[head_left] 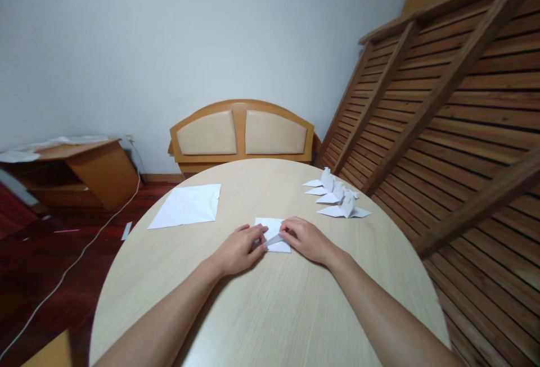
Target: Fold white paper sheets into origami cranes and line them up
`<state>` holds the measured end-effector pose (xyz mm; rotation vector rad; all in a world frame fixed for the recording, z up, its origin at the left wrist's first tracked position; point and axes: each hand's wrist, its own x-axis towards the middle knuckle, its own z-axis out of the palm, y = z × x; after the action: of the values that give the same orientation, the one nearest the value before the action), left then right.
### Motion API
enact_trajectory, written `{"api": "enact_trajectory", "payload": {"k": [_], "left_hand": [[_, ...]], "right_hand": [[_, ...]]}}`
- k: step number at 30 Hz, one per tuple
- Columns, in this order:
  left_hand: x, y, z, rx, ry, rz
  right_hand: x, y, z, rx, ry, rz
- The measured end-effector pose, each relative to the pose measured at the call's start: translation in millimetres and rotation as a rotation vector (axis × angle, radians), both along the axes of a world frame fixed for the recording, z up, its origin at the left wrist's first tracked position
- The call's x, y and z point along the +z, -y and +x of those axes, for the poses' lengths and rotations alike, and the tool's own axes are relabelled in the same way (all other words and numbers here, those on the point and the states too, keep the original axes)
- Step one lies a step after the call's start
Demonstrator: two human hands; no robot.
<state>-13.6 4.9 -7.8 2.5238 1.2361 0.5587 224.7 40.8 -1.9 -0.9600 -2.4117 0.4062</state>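
A small folded square of white paper (278, 247) lies on the round table (270, 311) between my hands. My left hand (242, 249) rests at its left side, fingers curled with the fingertips and thumb on the paper. At the right side, my right hand (307, 238) pinches a lifted flap of the paper between thumb and fingers. A narrow greyish crease runs across the square from one hand to the other. Part of the paper is hidden under my fingers.
White paper sheets (189, 205) lie at the table's left. Several folded paper birds (346, 205) stand in a row at the right. Behind are a headboard (241, 131) and a low wooden desk (101, 173). Wooden slats (476, 119) lean on the right. A white cable (107, 223) crosses the floor.
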Motion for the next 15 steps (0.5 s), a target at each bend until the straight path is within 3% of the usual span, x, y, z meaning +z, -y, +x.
{"api": "enact_trajectory", "payload": {"k": [7,15], "left_hand": [[-4.8,-0.3,1.1,-0.027,0.054,-0.003],[-9.4,-2.6,-2.7,-0.118,0.001,-0.011]], "right_hand": [[-8.0,-3.1,0.8,-0.060,-0.098,-0.072],[-15.8,-9.4,-2.5,-0.127,-0.074,0.015]]}}
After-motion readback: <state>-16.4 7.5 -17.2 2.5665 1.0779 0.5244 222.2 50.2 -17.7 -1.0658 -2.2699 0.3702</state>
